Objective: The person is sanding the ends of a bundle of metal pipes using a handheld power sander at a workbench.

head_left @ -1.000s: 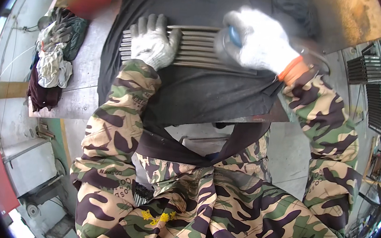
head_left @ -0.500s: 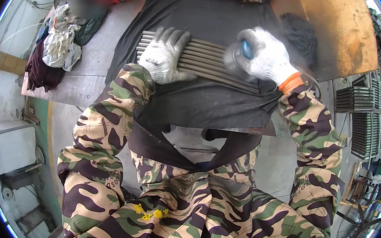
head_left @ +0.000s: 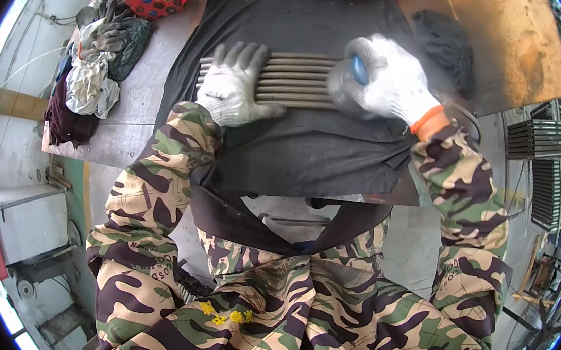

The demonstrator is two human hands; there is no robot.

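On the middle of the black cloth, a row of metal tubes is laid side by side. The left hand, gloved, is placed flat upon the tubes' left part — its fingers are stretched out. By the gloved right hand, well apart from the left, a round hand-held sander is gripped over the tubes' right part; its outline is blurred. Left of the cloth, a garment pile is seen.
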